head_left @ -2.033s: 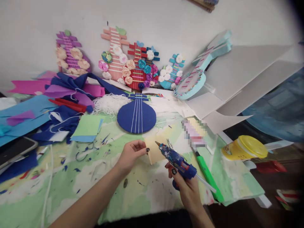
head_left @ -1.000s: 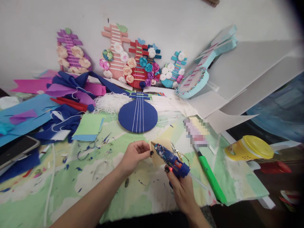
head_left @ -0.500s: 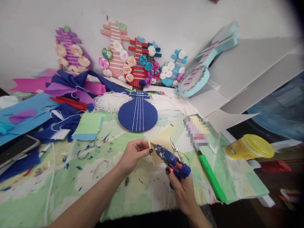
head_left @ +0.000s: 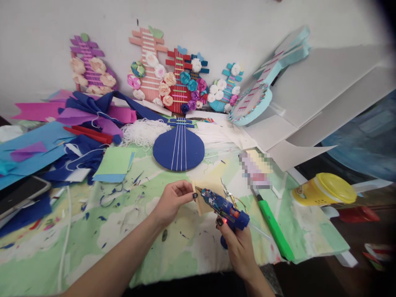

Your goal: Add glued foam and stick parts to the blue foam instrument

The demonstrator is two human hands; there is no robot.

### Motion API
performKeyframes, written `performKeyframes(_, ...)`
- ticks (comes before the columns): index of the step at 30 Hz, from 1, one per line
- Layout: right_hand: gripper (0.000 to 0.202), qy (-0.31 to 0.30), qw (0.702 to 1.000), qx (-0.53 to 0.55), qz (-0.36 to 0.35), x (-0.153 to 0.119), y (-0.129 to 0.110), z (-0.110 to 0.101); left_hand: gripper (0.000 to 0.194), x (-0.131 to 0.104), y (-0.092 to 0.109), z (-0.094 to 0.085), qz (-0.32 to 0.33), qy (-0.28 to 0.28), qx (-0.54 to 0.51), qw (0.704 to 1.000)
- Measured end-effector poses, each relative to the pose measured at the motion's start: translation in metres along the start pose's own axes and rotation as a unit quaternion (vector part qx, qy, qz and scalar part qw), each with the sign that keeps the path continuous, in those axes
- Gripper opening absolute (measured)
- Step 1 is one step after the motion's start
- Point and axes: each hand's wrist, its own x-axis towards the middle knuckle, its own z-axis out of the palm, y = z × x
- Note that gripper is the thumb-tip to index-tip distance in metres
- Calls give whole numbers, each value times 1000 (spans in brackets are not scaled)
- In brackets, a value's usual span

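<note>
"Where's the cream paper [head_left: 203,207] right now?"

"In front of you, its left edge pinched by your left hand [head_left: 175,202]. That grip is narrow, thumb against fingers."

"And the glue gun [head_left: 216,202]?"

"Your right hand [head_left: 239,243] is wrapped around the handle, so that grip is holding the gun. The nozzle points at the paper's left edge, right by your left thumb; I can't tell whether the tip touches. A small red light glows beside your right thumb."

"What lies close by?"

"The scissors [head_left: 228,192] are just right of the paper, partly behind the gun. Beyond them, on the table [head_left: 185,258], you have the blue lute [head_left: 178,150] with its white strings. The green-handled tool [head_left: 275,229] lies to your right, the yellow-lidded tub [head_left: 324,189] past it."

"Further out?"

"Tangled white string [head_left: 144,134] sits left of the lute's neck, green paper squares [head_left: 113,161] nearer you, and flower-trimmed instruments [head_left: 178,93] stand along the wall."
</note>
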Motion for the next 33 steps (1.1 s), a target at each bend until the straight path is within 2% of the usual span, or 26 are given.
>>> performKeyframes(3, 27, -27, 999, -1, 24, -1, 1, -1, 20, 0, 1, 1, -4, 4, -6, 1000)
performKeyframes(13, 28, -16, 999, 0, 29, 0, -4, -2, 17, 0, 1, 0, -6, -2, -14, 1000)
performKeyframes(33, 32, -23, 998, 16, 54, -10, 6, -3, 12, 2, 0, -2, 6, -11, -68, 998)
